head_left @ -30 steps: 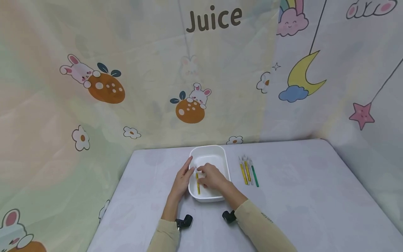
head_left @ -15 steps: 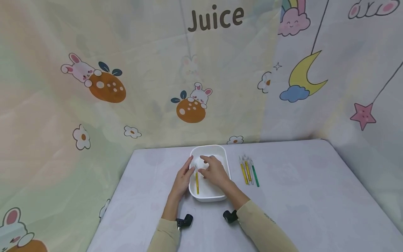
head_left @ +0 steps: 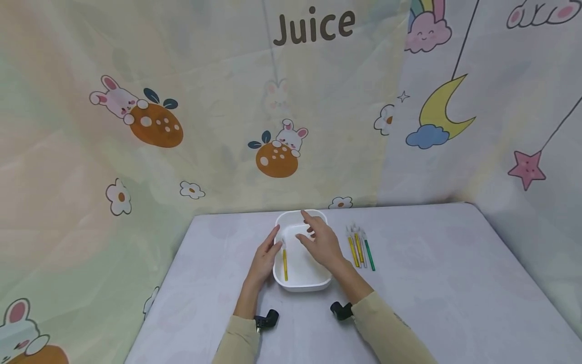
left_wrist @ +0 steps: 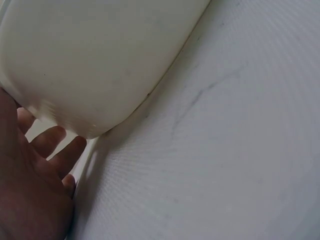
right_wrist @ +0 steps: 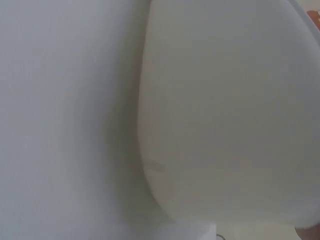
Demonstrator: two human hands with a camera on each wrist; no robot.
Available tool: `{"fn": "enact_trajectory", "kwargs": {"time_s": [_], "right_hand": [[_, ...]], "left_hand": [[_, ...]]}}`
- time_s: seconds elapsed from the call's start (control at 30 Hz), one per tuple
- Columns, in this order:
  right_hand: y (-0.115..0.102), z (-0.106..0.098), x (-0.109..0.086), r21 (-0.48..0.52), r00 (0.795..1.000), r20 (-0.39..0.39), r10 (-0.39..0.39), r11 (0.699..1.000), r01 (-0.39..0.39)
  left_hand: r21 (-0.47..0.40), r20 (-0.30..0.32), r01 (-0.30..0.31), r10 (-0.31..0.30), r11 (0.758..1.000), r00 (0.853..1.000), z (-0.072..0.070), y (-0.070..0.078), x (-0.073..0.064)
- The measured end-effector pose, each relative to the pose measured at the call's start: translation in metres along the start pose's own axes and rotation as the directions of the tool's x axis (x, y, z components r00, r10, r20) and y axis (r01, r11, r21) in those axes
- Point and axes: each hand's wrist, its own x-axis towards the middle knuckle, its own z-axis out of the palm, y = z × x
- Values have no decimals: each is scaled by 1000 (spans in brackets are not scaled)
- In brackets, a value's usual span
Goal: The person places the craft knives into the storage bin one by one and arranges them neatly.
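Note:
In the head view a white plastic tub point(head_left: 305, 260) stands on the table. A thin yellow stick with a pale, clear-looking tip point(head_left: 285, 264) lies in it along the left side; its kind is too small to tell. My left hand point(head_left: 262, 262) rests against the tub's left wall with its fingers extended, and in the left wrist view its fingertips point(left_wrist: 72, 152) touch that wall. Over the tub's right side is my right hand point(head_left: 324, 242), thumb and forefinger spread apart, nothing between them. The right wrist view shows mostly the tub's outer wall point(right_wrist: 230, 115).
Right of the tub, several similar thin sticks point(head_left: 357, 247), yellow, pale and green, lie side by side on the white-covered table point(head_left: 432, 283). A printed cloth backdrop point(head_left: 218, 111) rises behind the table's back edge.
My right hand has let go of the yellow stick, leaving it in the tub, and moved up and right with its fingers spreading. The left hand has stayed at the tub's wall.

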Motion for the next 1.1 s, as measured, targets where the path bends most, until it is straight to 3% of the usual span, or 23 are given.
{"fn": "enact_trajectory", "kwargs": {"time_s": [0.37, 0.6, 1.1], "right_hand": [[20, -24, -6, 78, 993, -65, 100, 992, -94], [42, -37, -17, 134, 970, -104, 218, 970, -204], [63, -48, -26, 133, 961, -179, 212, 973, -190]], "left_hand": [[25, -6, 12, -12, 1000, 1000, -1, 2, 0], [36, -8, 18, -18, 999, 1000, 1, 2, 0], [47, -15, 37, -37, 998, 999, 0, 2, -1]]}}
